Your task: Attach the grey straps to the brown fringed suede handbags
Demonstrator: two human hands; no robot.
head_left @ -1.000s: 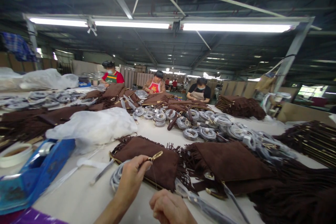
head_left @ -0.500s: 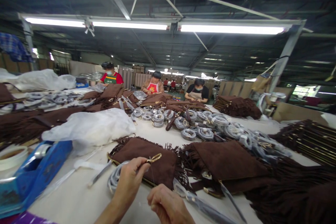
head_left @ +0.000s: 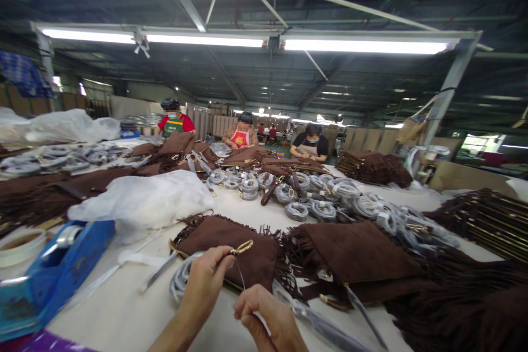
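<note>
My left hand (head_left: 208, 276) is closed in a pinch on a gold snap hook (head_left: 243, 247), whose loop points up and to the right. A thin strand (head_left: 240, 274) runs from the base of the hook down to my right hand (head_left: 270, 316), which has its fingertips pinched together on it. A coiled strap in clear wrap (head_left: 180, 280) lies just left of my left wrist, partly hidden by it. Behind both hands a brown fringed bag (head_left: 231, 236) with a gold zipper edge lies flat on the table (head_left: 119, 308).
Another brown fringed bag (head_left: 358, 253) lies to the right. Several wrapped strap coils (head_left: 322, 209) spread across the middle. A blue tape dispenser (head_left: 70, 275) and crumpled white plastic (head_left: 152, 198) are at left. Three co-workers sit across the table; stacked bags (head_left: 474, 220) are at far right.
My right hand has shifted slightly to the right, its fingers loosened a little. The strand now bows in a slight curve. My left hand and the snap hook stay nearly in place.
</note>
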